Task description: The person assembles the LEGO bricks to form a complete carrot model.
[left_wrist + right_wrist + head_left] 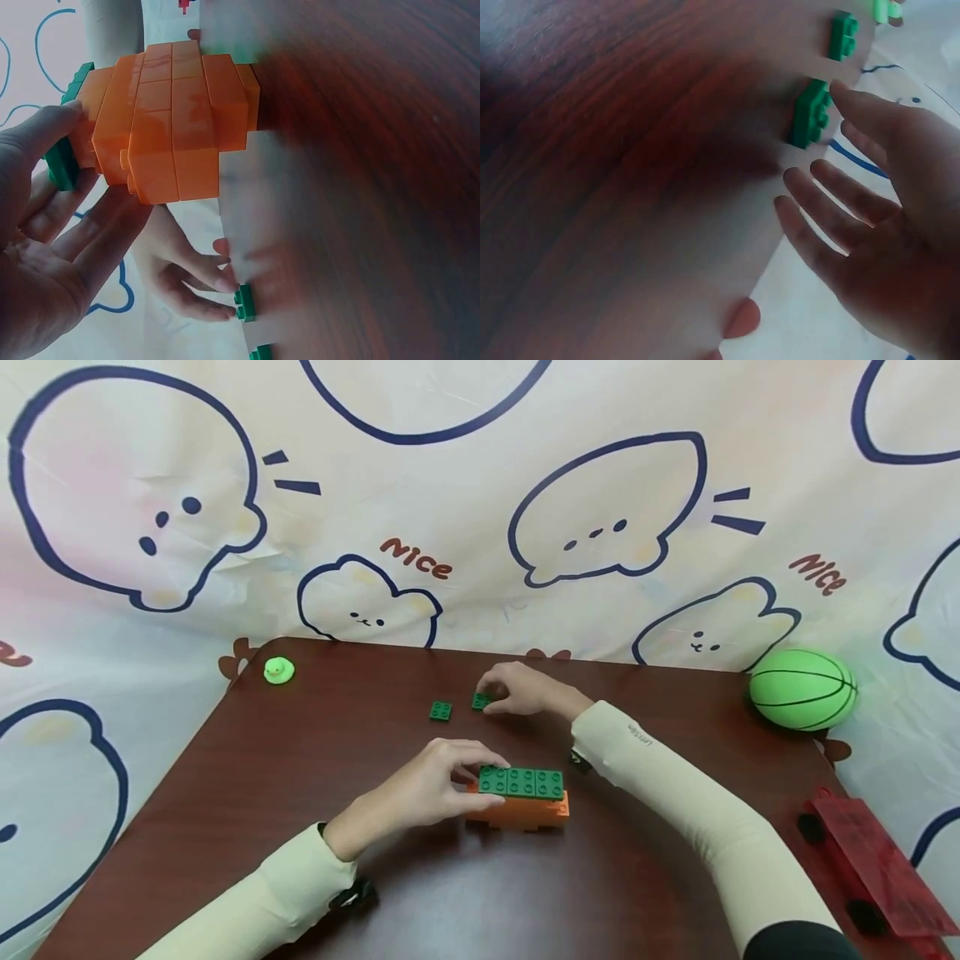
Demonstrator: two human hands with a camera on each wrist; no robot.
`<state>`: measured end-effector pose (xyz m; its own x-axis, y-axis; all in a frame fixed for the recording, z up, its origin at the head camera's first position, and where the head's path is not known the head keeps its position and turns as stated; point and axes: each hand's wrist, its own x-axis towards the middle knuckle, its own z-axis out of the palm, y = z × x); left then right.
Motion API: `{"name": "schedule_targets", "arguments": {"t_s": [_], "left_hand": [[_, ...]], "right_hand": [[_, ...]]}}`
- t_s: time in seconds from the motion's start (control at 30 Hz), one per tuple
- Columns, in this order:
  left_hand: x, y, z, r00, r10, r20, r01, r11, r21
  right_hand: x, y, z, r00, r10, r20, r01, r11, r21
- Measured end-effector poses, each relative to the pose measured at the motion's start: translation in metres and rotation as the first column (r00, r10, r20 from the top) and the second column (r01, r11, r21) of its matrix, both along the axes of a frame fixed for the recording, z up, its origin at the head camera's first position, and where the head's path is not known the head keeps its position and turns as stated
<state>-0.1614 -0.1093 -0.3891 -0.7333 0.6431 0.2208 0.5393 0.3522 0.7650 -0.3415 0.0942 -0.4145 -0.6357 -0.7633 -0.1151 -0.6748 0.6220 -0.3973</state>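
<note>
Orange building bricks stacked in steps form a block (525, 814), topped by a row of green studded bricks (521, 782). My left hand (427, 781) grips it from the left, thumb on the near side and fingers round the far side. In the left wrist view the block (169, 112) shows its stepped orange layers. Farther back, my right hand (525, 689) is over a small green brick (480, 702), its fingers spread and loosely bent. The thumb tip is right at that brick (808, 116) in the right wrist view. Another small green brick (440, 711) lies to its left.
A lime-green toy duck (279, 671) sits at the table's back left corner. At the back right is a green ball (802, 689) with black lines. A translucent red object with black wheels (885, 860) stands along the right edge. A printed cloth hangs behind.
</note>
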Motion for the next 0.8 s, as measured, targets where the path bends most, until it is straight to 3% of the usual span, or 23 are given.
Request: {"name": "schedule_targets", "arguments": {"t_s": [0.2,0.4,0.6,0.8], "left_hand": [[0.001,0.000,0.001,1.000,0.001,-0.018,-0.001,1.000,-0.011],[0.000,0.001,0.001,1.000,-0.006,-0.025,0.006,1.000,-0.008],[0.000,0.002,0.002,0.999,-0.001,-0.035,0.001,1.000,-0.012],[0.002,0.001,0.001,0.999,0.000,-0.038,-0.002,0.999,-0.050]], "right_hand": [[0.002,-0.006,-0.014,0.995,-0.017,-0.097,0.017,1.000,0.003],[0.007,0.001,-0.015,0.991,-0.053,-0.121,0.047,0.997,-0.055],[0.025,0.024,0.013,0.992,-0.050,-0.118,0.021,0.972,-0.235],[0.070,0.061,0.047,0.983,-0.060,-0.176,-0.012,0.924,-0.382]]}}
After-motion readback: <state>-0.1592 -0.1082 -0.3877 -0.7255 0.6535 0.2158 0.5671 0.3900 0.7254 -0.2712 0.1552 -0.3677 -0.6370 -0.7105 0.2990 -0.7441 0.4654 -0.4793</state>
